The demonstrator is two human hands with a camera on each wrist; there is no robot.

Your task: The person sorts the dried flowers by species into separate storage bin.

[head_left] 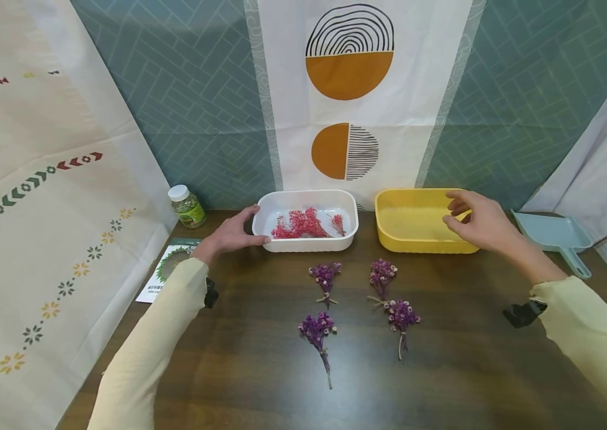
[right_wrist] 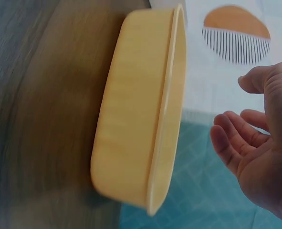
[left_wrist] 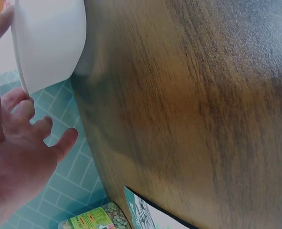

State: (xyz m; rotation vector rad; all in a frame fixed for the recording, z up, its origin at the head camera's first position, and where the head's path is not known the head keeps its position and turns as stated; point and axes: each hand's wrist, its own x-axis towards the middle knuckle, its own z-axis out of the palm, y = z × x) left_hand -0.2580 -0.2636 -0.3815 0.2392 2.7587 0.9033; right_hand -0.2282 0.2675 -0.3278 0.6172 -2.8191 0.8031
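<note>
Left hand [head_left: 232,233] grips the white box [head_left: 306,245] on the bench [head_left: 250,346], red flowers [head_left: 306,222] inside! Right hand [head_left: 481,224], fingers parted, hovers over the yellow box [head_left: 416,246], seemingly clear of it. A lopsided lift could spill flowers.

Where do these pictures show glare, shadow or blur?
Head view: mostly clear, with a soft sheen on the table; left wrist view: pale glare in the top right corner, dark shadow beside the white tub; right wrist view: wood grain looks smeared and soft, with shadow along the base of the yellow tub.
</note>
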